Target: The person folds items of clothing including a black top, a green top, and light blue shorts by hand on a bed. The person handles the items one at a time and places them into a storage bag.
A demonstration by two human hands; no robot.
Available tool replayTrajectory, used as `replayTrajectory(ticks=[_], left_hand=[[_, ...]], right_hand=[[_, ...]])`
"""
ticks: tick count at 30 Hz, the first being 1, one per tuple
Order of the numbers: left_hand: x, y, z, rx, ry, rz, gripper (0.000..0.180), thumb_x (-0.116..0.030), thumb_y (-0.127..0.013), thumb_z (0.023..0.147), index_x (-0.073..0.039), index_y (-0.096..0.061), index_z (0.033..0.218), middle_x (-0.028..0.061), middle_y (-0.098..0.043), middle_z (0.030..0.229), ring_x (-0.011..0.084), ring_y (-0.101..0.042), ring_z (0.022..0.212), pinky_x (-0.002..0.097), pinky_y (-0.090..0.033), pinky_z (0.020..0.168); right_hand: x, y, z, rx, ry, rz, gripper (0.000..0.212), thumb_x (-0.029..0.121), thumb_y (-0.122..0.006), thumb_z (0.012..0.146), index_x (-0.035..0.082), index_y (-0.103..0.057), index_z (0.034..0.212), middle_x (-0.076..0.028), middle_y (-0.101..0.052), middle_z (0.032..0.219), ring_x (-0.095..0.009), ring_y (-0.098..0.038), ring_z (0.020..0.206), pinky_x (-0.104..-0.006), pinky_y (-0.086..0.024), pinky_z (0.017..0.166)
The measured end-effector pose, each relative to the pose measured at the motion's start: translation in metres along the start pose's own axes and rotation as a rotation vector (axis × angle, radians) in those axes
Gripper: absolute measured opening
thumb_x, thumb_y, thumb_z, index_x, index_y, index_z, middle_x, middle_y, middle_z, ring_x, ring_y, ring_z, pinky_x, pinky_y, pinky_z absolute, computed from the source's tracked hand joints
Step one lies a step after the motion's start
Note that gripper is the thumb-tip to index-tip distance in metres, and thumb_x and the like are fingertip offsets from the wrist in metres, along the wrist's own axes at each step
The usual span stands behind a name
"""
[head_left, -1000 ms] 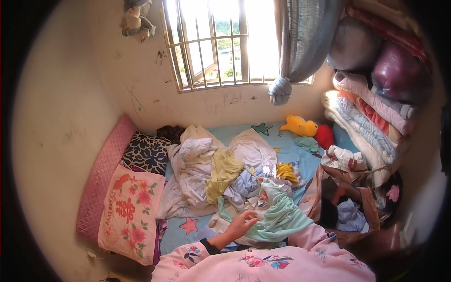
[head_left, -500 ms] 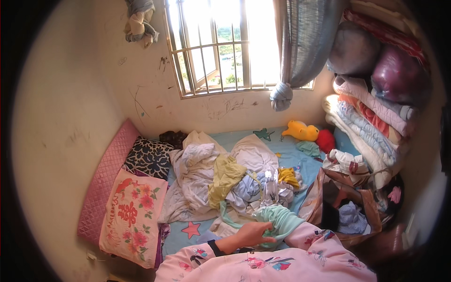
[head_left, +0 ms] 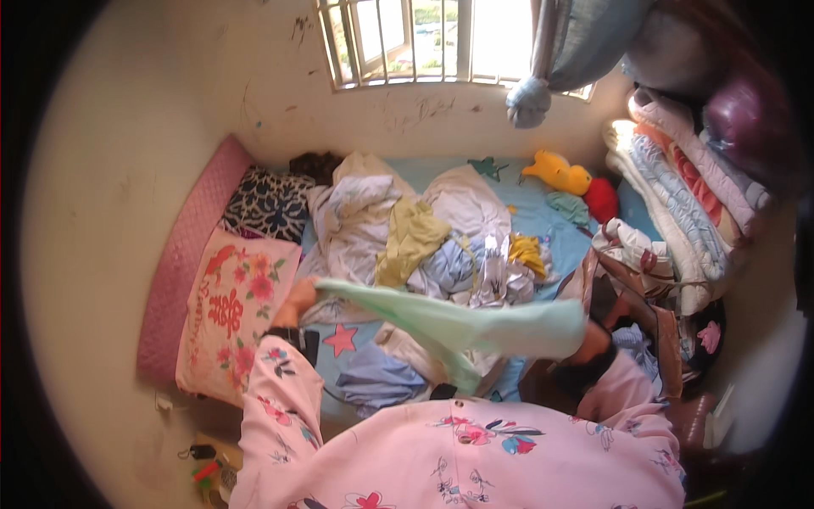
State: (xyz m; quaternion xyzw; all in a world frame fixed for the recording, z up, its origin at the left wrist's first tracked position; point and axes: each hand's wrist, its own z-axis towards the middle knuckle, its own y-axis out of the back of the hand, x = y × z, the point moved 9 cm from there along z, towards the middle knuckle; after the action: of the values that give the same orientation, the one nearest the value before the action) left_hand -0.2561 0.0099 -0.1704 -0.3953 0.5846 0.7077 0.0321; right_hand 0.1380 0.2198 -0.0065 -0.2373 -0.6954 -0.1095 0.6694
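A mint-green garment (head_left: 500,329) stretches through the air between my two hands, above the bed. At its left end, my left hand (head_left: 297,299) is closed on a corner of the cloth. My right hand (head_left: 597,341) is at the wider right end, its fingers mostly hidden by the fabric. One loose strip of the garment hangs down in the middle. Below it lie a light-blue garment (head_left: 381,377) and a cream cloth (head_left: 407,346). Behind is a heap with an olive-yellow garment (head_left: 411,242) and white clothes (head_left: 462,199).
An open brown bag (head_left: 670,335) with clothes stands at the right, below stacked folded quilts (head_left: 678,204). A pink floral pillow (head_left: 237,297) and a black patterned pillow (head_left: 267,204) lie at the left. Yellow and red plush toys (head_left: 560,172) sit by the far wall.
The mint-green garment, bunched around my right forearm before, is now lifted and stretched out. My left hand has moved left with one end. The view has tilted down.
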Motion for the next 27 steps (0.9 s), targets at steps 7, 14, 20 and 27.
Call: replayTrajectory(ticks=[7, 14, 20, 27], left_hand=[[0.043, 0.076, -0.062, -0.345, 0.340, -1.165, 0.028, -0.021, -0.038, 0.084, -0.005, -0.055, 0.100, 0.0082, -0.059, 0.088, 0.0155, -0.055, 0.071, 0.0281, -0.046, 0.062], [0.020, 0.086, -0.083, -0.507, 0.349, -1.514, 0.029, -0.026, -0.034, 0.084, -0.006, -0.055, 0.087, 0.0063, -0.058, 0.083, 0.0169, -0.057, 0.076, 0.0295, -0.048, 0.066], [-0.127, 0.044, -0.042, 0.069, 0.203, -1.388, 0.028, -0.025, -0.036, 0.085, -0.006, -0.055, 0.084, 0.0041, -0.059, 0.079, 0.0135, -0.058, 0.067, 0.0269, -0.047, 0.058], [-0.247, -0.046, -0.045, 0.701, 0.216, -1.475, 0.029, -0.028, -0.044, 0.084, -0.003, -0.056, 0.089, 0.0033, -0.059, 0.075, 0.0097, -0.055, 0.063, 0.0232, -0.045, 0.054]], right_hand=[[0.099, 0.204, -0.042, -0.403, 0.270, 0.203, 0.029, 0.024, -0.040, 0.086, 0.001, -0.051, 0.099, -0.008, -0.057, 0.086, -0.016, -0.055, 0.085, -0.0266, -0.046, 0.070], [0.031, 0.391, -0.077, -1.087, 0.328, 0.151, 0.029, 0.024, -0.042, 0.085, 0.001, -0.051, 0.100, -0.008, -0.055, 0.093, -0.021, -0.053, 0.087, -0.0327, -0.040, 0.079], [-0.031, 0.268, 0.027, -0.634, -0.006, -0.829, 0.029, 0.009, -0.050, 0.074, -0.001, -0.051, 0.102, -0.010, -0.055, 0.096, -0.019, -0.053, 0.089, -0.0288, -0.041, 0.081], [-0.059, -0.123, 0.074, 0.452, 0.165, -0.465, 0.077, 0.019, -0.071, 0.063, 0.003, -0.029, 0.125, -0.014, -0.039, 0.122, -0.021, -0.035, 0.114, -0.0287, -0.027, 0.094]])
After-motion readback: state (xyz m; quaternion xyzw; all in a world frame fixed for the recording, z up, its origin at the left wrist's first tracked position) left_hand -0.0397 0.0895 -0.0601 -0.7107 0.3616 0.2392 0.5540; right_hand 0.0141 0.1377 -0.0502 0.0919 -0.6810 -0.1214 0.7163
